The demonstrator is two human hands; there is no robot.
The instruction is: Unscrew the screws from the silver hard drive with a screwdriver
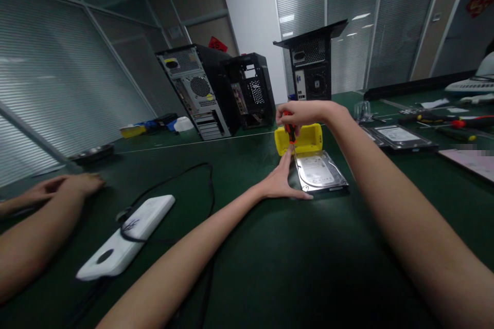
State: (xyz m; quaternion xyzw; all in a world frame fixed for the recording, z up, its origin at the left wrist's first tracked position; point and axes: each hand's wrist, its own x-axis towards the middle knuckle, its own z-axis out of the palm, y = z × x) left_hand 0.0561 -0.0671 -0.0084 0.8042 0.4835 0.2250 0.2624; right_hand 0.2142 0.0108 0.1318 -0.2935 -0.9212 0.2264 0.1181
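Observation:
A silver hard drive (pixel 317 169) lies flat on the dark green table. My left hand (pixel 281 180) rests along its left edge, thumb and fingers spread apart against the drive. In my right hand (pixel 295 113) is a red and black screwdriver (pixel 290 128), gripped from above and held upright. Its shaft points down at the drive's far left corner, beside my left fingertips; the exact spot under the tip is too small to make out. Directly behind the drive stands an open yellow case (pixel 309 139).
To the left, a white power strip (pixel 127 239) lies with a black cable (pixel 211 190). Another person's hands (pixel 73 185) rest at far left. Several computer towers (pixel 200 92) stand behind. On the right are another hard drive (pixel 397 136) and loose tools (pixel 443 118).

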